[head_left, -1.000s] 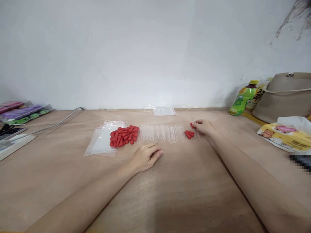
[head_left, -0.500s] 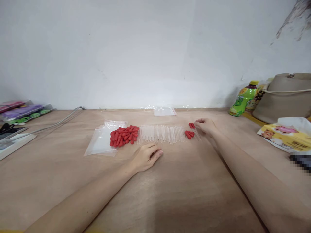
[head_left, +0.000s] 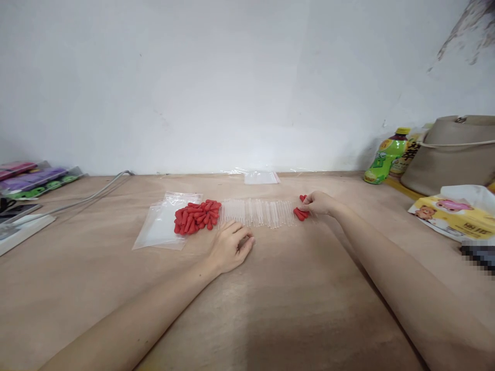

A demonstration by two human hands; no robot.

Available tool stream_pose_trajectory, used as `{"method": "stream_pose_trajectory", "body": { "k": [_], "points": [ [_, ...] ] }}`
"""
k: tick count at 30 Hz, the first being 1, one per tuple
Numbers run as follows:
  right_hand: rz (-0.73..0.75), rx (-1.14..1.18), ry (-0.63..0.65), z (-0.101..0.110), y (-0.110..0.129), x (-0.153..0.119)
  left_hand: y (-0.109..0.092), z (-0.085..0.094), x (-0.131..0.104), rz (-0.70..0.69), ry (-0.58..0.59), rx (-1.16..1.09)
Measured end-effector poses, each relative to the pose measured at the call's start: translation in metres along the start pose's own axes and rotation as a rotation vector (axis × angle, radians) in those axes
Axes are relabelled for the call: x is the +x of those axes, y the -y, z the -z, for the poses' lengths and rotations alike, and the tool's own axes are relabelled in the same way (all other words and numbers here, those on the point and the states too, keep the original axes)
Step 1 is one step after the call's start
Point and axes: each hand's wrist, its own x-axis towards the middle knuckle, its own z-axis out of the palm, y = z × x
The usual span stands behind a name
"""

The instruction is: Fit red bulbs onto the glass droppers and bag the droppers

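A pile of red rubber bulbs (head_left: 196,216) lies partly on a clear plastic bag (head_left: 158,224). To its right is a row of thin clear tubes (head_left: 257,212). My left hand (head_left: 234,246) rests on the table just below the row, fingers loosely curled and apart, holding nothing I can see. At the right end of the row a few red bulbs (head_left: 300,214) lie together. My right hand (head_left: 319,203) is over them, its fingertips pinched at a bulb; the fingers partly cover the bulbs and the thin tubes there.
A small clear bag (head_left: 261,178) lies by the wall. On the right are a green bottle (head_left: 386,157), a beige bag (head_left: 450,154), a yellow tissue pack (head_left: 456,214) and a blurred dark object (head_left: 479,255). A white power strip (head_left: 29,232), cable and colourful packs (head_left: 36,180) lie left.
My right hand has moved left and its fingertips have come down to the red bulbs. My left hand has shifted slightly, its fingers lifting a little toward the tubes.
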Motion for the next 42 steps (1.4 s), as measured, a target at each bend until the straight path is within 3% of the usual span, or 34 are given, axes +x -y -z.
{"method": "stream_pose_trajectory", "body": {
  "k": [4,8,14,17,21,31,37,42],
  "points": [
    [0.005,-0.014,-0.078,0.004,0.017,-0.004,-0.001,0.0,0.0,0.047,-0.025,0.033],
    [0.061,-0.023,-0.31,-0.011,0.049,-0.018,0.002,0.004,0.003,0.111,-0.047,0.095],
    [0.555,-0.056,-0.462,-0.064,0.072,-0.061,0.015,0.003,0.035,0.248,-0.02,0.364],
    [0.711,-0.141,-0.479,-0.077,0.067,-0.079,0.02,-0.009,0.06,0.345,0.039,0.456],
    [0.779,-0.171,-0.497,-0.079,0.06,-0.087,0.019,-0.028,0.086,0.471,0.149,0.551],
    [0.79,-0.189,-0.447,-0.083,0.061,-0.082,0.013,-0.039,0.102,0.576,0.211,0.575],
    [0.759,-0.191,-0.412,-0.081,0.062,-0.086,0.006,-0.031,0.1,0.514,0.172,0.533],
    [0.715,-0.13,-0.402,-0.079,0.062,-0.087,0.007,-0.009,0.056,0.22,0.112,0.328]
  ]
}}
